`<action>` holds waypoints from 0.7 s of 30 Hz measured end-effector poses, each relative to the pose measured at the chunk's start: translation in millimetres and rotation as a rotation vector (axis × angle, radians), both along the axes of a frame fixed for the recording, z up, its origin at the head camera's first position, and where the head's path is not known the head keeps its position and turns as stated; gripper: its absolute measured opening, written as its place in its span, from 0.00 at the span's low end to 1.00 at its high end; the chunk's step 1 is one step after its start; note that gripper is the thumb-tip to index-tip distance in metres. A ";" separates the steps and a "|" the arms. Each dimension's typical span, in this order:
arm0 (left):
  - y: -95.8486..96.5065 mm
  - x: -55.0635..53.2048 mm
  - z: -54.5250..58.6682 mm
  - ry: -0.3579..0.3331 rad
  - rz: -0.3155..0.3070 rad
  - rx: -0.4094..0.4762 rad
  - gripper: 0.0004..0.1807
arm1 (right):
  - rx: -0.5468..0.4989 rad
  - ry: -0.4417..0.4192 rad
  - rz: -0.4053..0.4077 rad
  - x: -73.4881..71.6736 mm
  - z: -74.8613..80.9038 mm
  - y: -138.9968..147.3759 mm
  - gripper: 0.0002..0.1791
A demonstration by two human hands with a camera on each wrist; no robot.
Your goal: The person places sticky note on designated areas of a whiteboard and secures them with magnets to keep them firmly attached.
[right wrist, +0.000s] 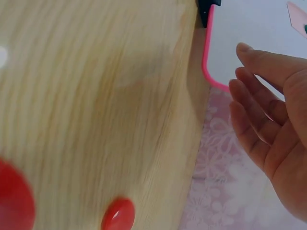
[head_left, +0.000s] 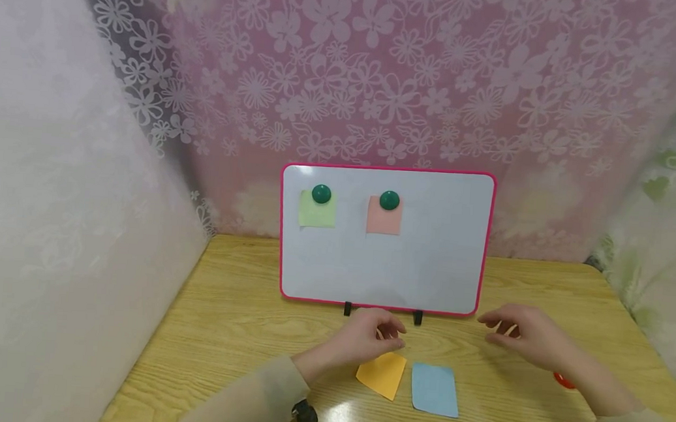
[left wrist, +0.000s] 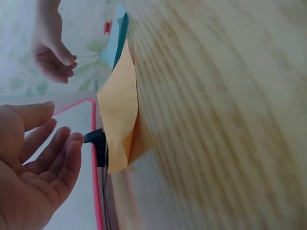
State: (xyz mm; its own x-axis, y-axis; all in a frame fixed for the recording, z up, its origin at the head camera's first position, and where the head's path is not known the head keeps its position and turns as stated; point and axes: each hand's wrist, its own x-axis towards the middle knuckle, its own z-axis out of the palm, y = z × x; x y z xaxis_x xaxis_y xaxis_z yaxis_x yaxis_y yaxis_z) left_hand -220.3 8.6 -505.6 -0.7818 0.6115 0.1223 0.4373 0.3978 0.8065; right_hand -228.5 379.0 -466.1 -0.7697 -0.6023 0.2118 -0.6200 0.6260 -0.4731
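My left hand (head_left: 367, 335) is held above the table near the orange sticky note (head_left: 382, 375), its fingers loosely bent around nothing. In the left wrist view that orange note curls up off the wood beside the hand. A blue sticky note (head_left: 435, 390) lies just to its right. My right hand (head_left: 526, 332) hovers past the whiteboard's lower right corner, fingers relaxed, holding nothing. Two red round magnets, one (right wrist: 118, 214) smaller in the right wrist view and one (right wrist: 14, 199) cut by its edge, lie on the table; my right forearm partly covers them in the head view.
A pink-framed whiteboard (head_left: 381, 266) stands at the back on black feet (head_left: 417, 317). On it, green magnets hold a light green note (head_left: 317, 215) and a pink note (head_left: 384, 221). Floral curtains (head_left: 383, 77) surround the wooden table (head_left: 235, 334).
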 end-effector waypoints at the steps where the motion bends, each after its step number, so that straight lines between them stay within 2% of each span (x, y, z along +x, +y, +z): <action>1: 2.3 0.8 0.3 0.002 -0.006 -0.021 0.11 | 0.005 -0.004 0.006 1.8 -1.6 3.2 0.15; 6: 14.2 4.9 4.5 0.055 -0.027 -0.111 0.10 | 0.023 -0.045 0.031 10.0 -7.0 16.7 0.16; 15: 34.4 9.6 13.3 0.125 -0.051 -0.237 0.09 | 0.089 -0.139 0.069 23.7 -7.8 37.6 0.17; 21: 47.5 11.3 17.1 0.181 -0.053 -0.358 0.09 | 0.118 -0.165 0.057 29.7 -7.8 47.5 0.17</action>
State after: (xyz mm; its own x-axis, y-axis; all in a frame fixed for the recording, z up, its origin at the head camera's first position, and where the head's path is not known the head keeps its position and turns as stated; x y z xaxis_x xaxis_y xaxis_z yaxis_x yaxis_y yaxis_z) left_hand -209.0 56.0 -488.5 -0.7333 0.6794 0.0270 0.5870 0.6125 0.5294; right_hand -198.9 426.5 -473.8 -0.7521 -0.6590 0.0108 -0.5762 0.6493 -0.4964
